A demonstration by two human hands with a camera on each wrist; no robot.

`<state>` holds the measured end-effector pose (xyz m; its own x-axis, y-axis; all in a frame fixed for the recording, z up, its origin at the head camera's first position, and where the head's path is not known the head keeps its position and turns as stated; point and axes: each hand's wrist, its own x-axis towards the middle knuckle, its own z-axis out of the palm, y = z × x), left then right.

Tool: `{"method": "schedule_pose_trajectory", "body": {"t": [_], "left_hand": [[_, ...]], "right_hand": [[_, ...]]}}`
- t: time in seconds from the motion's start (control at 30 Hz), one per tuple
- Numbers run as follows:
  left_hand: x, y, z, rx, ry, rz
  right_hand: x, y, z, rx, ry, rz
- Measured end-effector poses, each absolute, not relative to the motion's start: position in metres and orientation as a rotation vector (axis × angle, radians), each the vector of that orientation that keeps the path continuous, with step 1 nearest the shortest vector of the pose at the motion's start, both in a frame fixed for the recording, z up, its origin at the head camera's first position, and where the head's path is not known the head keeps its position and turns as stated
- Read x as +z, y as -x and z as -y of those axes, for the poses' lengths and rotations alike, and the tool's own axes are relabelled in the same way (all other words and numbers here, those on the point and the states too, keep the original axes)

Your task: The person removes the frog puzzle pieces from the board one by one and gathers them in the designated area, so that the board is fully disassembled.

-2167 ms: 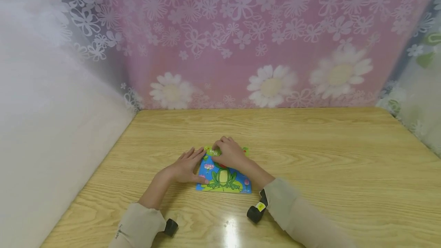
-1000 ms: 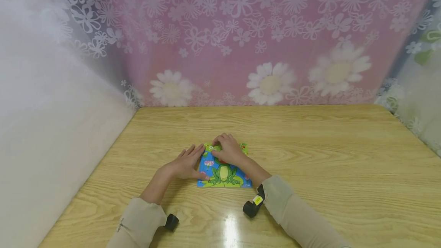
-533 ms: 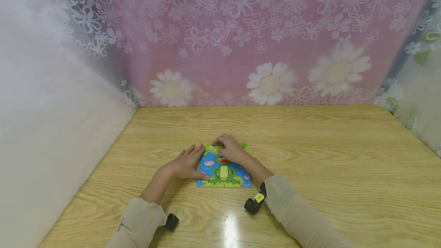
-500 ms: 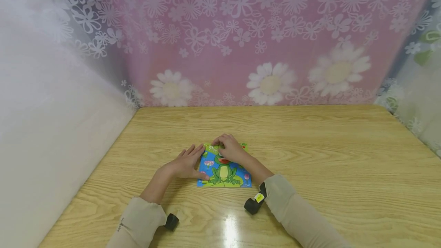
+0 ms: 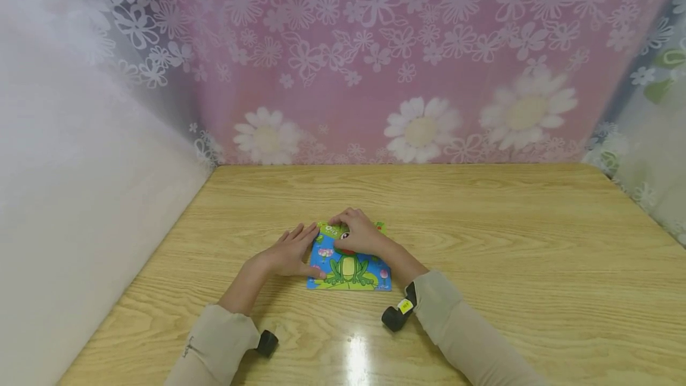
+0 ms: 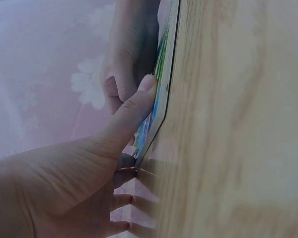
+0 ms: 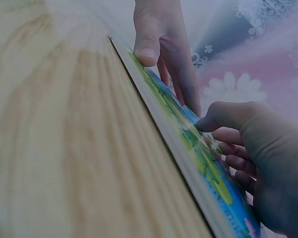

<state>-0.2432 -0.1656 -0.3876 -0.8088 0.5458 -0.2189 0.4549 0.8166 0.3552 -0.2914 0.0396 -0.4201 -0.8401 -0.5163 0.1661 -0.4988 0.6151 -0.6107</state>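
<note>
A thin board (image 5: 321,264) with a frog picture in blue and green lies flat on the table; its pale wooden edge shows in the right wrist view. My left hand (image 5: 289,256) rests along its left side, fingers straight out, with the thumb on the lower left of the picture. Over the frog's head is my right hand (image 5: 356,232), its fingers bent. In the right wrist view, the right thumb (image 7: 223,116) touches the board's face and the other fingers curl beside it. Whether anything is pinched between them is hidden. One frog eye shows beside the right thumb.
The wooden table (image 5: 509,243) stretches out on both sides of the board. Behind stands a pink flowered curtain (image 5: 343,76), with a white wall (image 5: 96,165) on the left. Black wrist devices (image 5: 395,317) sit at both cuffs.
The right thumb and fingers shift slightly over the frog's head, covering and uncovering its eye and mouth. The left hand and the board keep their places.
</note>
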Motion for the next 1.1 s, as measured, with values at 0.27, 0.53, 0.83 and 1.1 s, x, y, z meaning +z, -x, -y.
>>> {"method": "schedule_pose_trajectory", "body": {"t": [0.27,0.53,0.83,1.1], "left_hand": [[-0.385,0.241,0.165,0.419,-0.772,-2.693],[-0.388,0.243,0.167,0.403,-0.771,-2.706],[-0.388,0.242,0.166,0.403,-0.763,-2.710],[-0.390,0.244,0.167,0.385,-0.743,-2.705]], "right_hand": [[-0.417,0.291,-0.038,-1.025,0.943,-2.796],[-0.408,0.288,-0.037,-0.971,0.979,-2.770],[-0.406,0.289,-0.041,-1.041,0.972,-2.751],[-0.394,0.283,-0.052,-1.063,0.969,-2.746]]}}
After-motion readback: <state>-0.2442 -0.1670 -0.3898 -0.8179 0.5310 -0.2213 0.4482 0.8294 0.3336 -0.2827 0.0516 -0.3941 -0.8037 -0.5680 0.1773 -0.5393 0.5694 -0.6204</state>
